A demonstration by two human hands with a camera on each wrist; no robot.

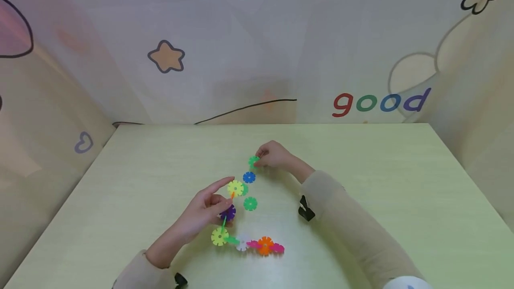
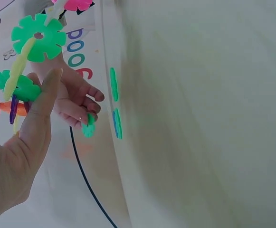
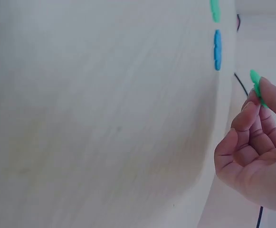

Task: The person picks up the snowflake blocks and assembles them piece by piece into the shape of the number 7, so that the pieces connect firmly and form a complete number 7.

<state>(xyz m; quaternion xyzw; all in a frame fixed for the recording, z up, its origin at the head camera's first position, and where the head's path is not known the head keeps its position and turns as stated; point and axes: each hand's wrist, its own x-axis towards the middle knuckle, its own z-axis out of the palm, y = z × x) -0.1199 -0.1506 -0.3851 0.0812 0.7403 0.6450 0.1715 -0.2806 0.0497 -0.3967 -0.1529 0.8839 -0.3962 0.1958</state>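
Note:
My left hand (image 1: 198, 212) grips a chain of interlocking plastic snowflake discs by its purple disc (image 1: 228, 213). At the chain's upper end is a yellow disc (image 1: 235, 188), joined through an orange one. Below the hand the chain bends right through another yellow disc (image 1: 219, 237), a white one and an orange disc (image 1: 265, 245) to a pink end (image 1: 278, 248). Farther back, my right hand (image 1: 276, 154) pinches a single green disc (image 3: 256, 88) between thumb and finger, raised off the table in the right wrist view.
On the table (image 1: 361, 168) lie a blue disc (image 1: 249, 177) and a green disc (image 1: 250, 204), between the hands. Another green disc (image 1: 245, 189) is partly hidden behind the upper yellow one. A printed cloth backdrop (image 1: 257, 35) stands along the back edge.

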